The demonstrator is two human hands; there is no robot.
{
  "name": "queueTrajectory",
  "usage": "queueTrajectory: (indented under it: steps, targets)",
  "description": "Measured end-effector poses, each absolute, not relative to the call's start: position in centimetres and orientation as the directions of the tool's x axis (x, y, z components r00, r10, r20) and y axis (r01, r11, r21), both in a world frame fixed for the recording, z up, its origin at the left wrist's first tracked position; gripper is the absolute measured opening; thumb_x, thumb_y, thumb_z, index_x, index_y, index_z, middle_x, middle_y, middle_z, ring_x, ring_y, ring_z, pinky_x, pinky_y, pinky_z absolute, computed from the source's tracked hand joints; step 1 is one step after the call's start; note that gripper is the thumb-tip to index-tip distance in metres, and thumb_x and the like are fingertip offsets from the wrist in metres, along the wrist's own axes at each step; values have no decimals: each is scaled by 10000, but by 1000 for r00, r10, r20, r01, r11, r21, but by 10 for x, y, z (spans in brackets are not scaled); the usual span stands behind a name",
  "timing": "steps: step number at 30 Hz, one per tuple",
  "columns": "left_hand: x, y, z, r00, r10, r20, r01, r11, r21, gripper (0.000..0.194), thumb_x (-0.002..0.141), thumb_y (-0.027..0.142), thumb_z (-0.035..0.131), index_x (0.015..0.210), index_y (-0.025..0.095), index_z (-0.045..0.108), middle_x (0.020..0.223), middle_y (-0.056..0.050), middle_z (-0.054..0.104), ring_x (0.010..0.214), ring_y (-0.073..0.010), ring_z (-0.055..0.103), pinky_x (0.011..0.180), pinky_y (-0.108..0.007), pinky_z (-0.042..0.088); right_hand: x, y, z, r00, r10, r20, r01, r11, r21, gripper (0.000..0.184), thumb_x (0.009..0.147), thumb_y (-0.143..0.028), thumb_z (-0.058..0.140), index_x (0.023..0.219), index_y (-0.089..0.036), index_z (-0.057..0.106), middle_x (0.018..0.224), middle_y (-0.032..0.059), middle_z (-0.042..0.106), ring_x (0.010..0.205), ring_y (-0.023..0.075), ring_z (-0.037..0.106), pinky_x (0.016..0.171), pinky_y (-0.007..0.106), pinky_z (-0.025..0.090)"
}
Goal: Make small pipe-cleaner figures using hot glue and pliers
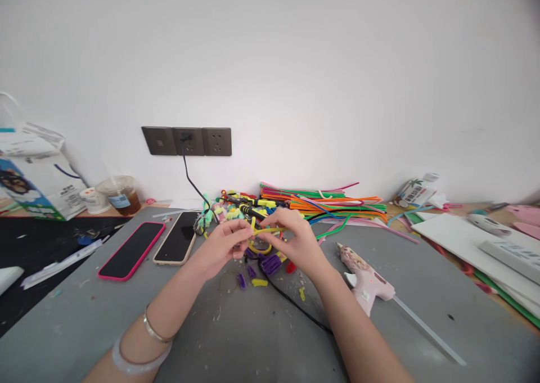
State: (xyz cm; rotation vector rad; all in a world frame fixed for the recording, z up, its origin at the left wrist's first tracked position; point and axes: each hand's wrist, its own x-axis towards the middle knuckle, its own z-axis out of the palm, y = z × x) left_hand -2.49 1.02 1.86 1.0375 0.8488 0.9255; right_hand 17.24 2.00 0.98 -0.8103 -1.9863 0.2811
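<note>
A yellow pipe cleaner (264,231) stretches between my two hands above the middle of the grey mat. My left hand (223,241) pinches its left end, where a short piece sticks up. The fingers of my right hand (296,238) are closed on the same strip farther right. Below them lie folded purple pipe-cleaner pieces (272,264) and a short yellow piece (259,283). Behind my hands is a heap of small coloured pieces, partly hidden by my fingers. A bundle of long pipe cleaners (337,204) lies against the wall.
A pink glue gun (366,279) with a long glue stick (430,331) lies right of my right forearm. Two phones, one pink-cased (133,251) and one beige-cased (177,239), are on the left. A black cable (295,305) crosses the mat. A drink cup (122,196) stands back left.
</note>
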Motion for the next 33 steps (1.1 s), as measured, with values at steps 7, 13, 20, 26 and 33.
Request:
queueTrajectory:
  steps: [7,13,20,26,33]
  targets:
    - [-20,9,19,294,945,-145,-509,283,813,386,599,298,913,753,175,581,784,27,589,602,-52,496,471,-154,359,173,25,10,171,808,563,162,541,-826,398,867,-421,664,1196,-232,547,1090,91,635,997,245,597,891,421,470]
    - [-15,6,14,359,923,-140,-386,283,878,337,669,342,866,719,171,580,681,44,514,594,-62,442,489,-165,338,159,14,13,-328,890,317,-191,266,-945,274,812,-445,743,922,-215,644,771,-2,642,705,154,622,696,298,507]
    - [-18,4,18,441,886,-143,-235,268,934,295,689,328,822,665,164,577,671,42,464,600,-74,381,525,-188,324,167,15,19,-347,851,394,-170,356,-919,215,801,-412,779,779,-215,698,750,7,648,713,160,614,684,306,507]
    - [-19,1,25,533,814,-230,-38,294,955,310,641,339,832,611,155,584,649,36,471,585,-76,354,528,-208,288,178,17,18,-475,803,359,-141,334,-932,166,797,-365,791,764,-209,748,935,72,723,909,215,664,777,358,539]
    - [-23,3,24,462,866,-192,107,160,981,329,681,429,789,630,154,616,640,18,541,579,-94,427,553,-230,320,172,15,16,-429,855,291,-162,244,-956,179,752,-325,821,742,-206,688,758,-2,648,670,151,630,645,303,532]
